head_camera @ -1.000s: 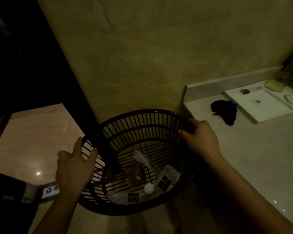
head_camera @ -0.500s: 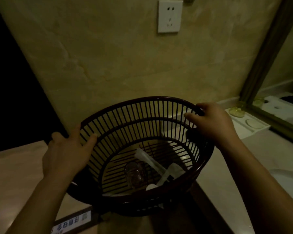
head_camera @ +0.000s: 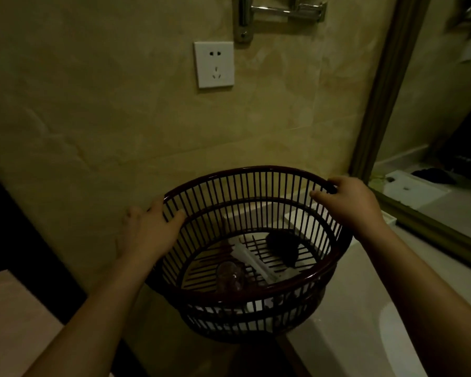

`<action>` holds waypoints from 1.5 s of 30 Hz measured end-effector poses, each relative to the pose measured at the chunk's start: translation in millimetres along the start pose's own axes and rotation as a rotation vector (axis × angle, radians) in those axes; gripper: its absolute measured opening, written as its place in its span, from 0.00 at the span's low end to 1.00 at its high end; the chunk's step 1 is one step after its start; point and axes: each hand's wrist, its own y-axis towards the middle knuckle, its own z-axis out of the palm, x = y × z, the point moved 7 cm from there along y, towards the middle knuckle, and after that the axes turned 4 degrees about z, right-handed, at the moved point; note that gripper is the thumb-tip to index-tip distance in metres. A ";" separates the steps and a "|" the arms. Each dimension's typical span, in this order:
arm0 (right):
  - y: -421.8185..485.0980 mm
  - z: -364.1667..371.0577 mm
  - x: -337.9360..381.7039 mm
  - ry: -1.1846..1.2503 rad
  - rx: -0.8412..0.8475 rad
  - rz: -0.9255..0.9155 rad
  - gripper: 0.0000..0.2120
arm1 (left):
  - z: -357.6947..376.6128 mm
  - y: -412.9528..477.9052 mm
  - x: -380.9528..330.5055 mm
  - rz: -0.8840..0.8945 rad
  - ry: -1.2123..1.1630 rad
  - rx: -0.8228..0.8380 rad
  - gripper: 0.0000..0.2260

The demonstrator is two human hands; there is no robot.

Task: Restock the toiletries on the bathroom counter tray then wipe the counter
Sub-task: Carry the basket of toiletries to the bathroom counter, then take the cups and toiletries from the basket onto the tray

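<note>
I hold a dark slatted plastic basket (head_camera: 245, 175) in the air, over the left end of the pale bathroom counter (head_camera: 348, 317). My left hand (head_camera: 150, 232) grips its left rim and my right hand (head_camera: 348, 205) grips its right rim. Inside lie a small clear glass (head_camera: 230, 276) and a long wrapped toiletry packet (head_camera: 253, 261). A dark cloth (head_camera: 282, 247) shows through the basket's slats, lying on the counter behind. The white tray (head_camera: 389, 220) is mostly hidden behind my right hand and the basket.
A tiled wall rises straight ahead with a white socket (head_camera: 214, 63) and a chrome rail (head_camera: 278, 12) above it. A framed mirror (head_camera: 441, 148) stands at the right. A white basin edge (head_camera: 392, 336) shows low right. The floor lies low left.
The basket has been lifted from floor level and carried up and to the right, over the counter's end. Both hands keep their hold on its rim. My view has tilted upward.
</note>
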 end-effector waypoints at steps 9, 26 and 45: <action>34.7 -5.6 -41.8 -0.035 -0.089 0.100 0.16 | 33.3 34.6 -56.0 0.089 0.013 0.061 0.33; 52.6 11.1 -49.2 -0.385 -0.108 0.165 0.23 | 75.9 85.7 -85.0 0.390 0.032 0.151 0.35; 36.4 71.9 18.7 -0.885 0.128 -0.712 0.23 | 115.4 100.3 -193.9 0.751 0.174 0.130 0.35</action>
